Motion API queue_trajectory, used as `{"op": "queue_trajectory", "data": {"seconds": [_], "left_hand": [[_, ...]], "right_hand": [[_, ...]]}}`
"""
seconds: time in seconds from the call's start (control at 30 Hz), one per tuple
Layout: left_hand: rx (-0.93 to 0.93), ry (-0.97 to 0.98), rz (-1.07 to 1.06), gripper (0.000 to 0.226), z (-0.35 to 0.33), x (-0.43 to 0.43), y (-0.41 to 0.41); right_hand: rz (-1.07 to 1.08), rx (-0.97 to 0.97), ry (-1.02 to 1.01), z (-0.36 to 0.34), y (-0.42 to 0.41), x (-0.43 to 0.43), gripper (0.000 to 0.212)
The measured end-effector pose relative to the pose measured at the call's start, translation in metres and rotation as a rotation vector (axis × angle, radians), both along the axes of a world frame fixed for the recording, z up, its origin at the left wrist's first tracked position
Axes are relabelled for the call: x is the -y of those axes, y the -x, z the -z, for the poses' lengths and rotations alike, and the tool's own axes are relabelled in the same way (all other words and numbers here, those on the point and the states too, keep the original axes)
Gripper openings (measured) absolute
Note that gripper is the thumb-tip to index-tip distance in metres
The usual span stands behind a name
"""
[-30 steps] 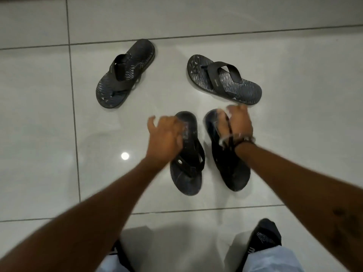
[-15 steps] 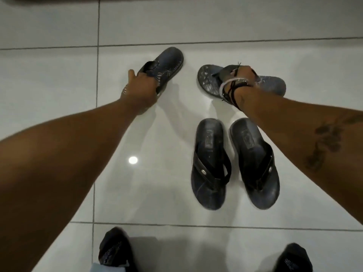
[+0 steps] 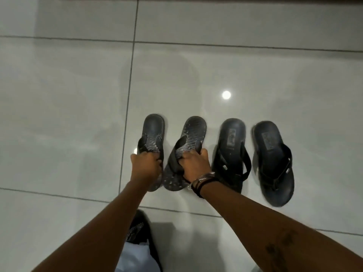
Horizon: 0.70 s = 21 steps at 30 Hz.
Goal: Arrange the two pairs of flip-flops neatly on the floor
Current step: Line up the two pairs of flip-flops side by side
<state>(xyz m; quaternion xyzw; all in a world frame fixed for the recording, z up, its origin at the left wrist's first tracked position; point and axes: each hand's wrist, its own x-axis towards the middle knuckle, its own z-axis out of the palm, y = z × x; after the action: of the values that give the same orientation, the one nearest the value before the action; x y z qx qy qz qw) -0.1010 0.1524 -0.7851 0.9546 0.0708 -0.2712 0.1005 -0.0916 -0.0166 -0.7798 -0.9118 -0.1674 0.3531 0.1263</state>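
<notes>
Several dark flip-flops lie in a row on the pale tiled floor, heels pointing away from me. My left hand (image 3: 146,167) grips the strap of the leftmost patterned flip-flop (image 3: 152,130). My right hand (image 3: 194,165), with bands on its wrist, grips the strap of the second patterned flip-flop (image 3: 193,132), which leans slightly right. To their right the plain black pair rests untouched: one flip-flop (image 3: 231,146) close to my right wrist, the other flip-flop (image 3: 273,163) at the far right.
Glossy white floor tiles (image 3: 68,114) with dark grout lines stretch all around; a lamp reflection (image 3: 226,94) shines beyond the row. My own foot in a dark sandal (image 3: 137,230) stands near the bottom, below my left forearm.
Both hands took the patterned flip-flops from the far floor and brought them toward me, setting them side by side left of the black pair. The camera view has shifted left.
</notes>
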Motion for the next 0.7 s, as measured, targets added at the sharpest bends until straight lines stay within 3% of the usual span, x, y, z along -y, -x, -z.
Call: {"op": "queue_trajectory", "data": {"seconds": [0.4,0.53,0.7], "left_hand": [[-0.021,-0.03,0.004,0.014,0.005,0.003,0.024],[0.116,-0.019,-0.06,0.025,-0.01,0.004,0.022],[0.329,0.017,-0.155,0.027,-0.036,0.027,0.008]], "right_hand": [[-0.277,0.085,0.005,0.006,0.01,0.003,0.026],[-0.187,0.073,-0.047,-0.004,0.007,0.013,0.032],[0.208,0.229,-0.03,-0.036,0.004,0.066,0.035]]}}
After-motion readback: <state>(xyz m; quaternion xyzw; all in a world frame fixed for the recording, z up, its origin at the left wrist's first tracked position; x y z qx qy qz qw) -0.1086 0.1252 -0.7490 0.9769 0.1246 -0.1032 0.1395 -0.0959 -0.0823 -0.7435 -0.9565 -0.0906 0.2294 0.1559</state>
